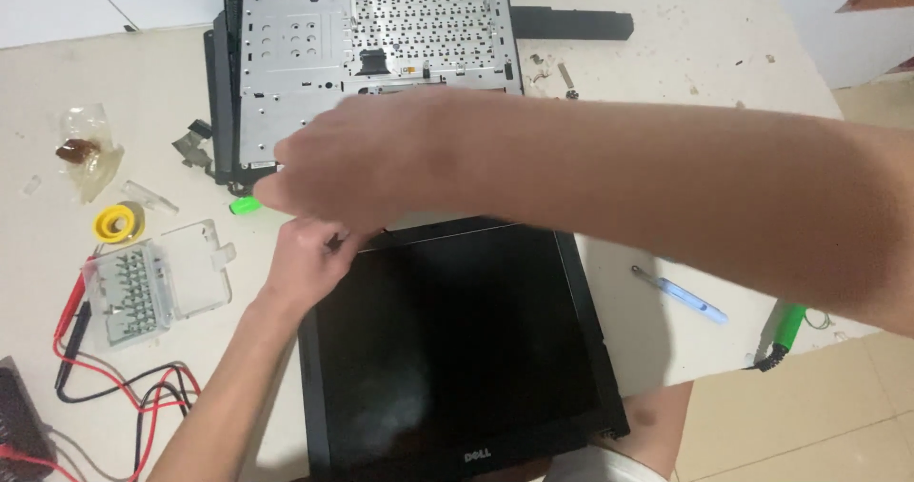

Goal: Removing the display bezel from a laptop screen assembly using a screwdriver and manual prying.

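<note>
A black laptop screen panel (457,349) lies flat at the near edge of the table. Behind it lies the laptop base (286,72), with its bare metal plate and the underside of the keyboard showing. My left hand (309,258) grips the screen's top left corner by the hinge, fingers curled. My right hand (352,163) reaches across from the right and hovers over the gap between base and screen. It is closed around a green-handled tool (245,205); only the green end sticks out to the left. The tool's tip is hidden.
At left are a clear case of screwdriver bits (143,287), a yellow tape roll (114,223), a small plastic bag (86,149) and red and black meter leads (105,377). A blue tool (685,296) and a green-handled tool (785,325) lie at right, and a black strip (571,23) at the back.
</note>
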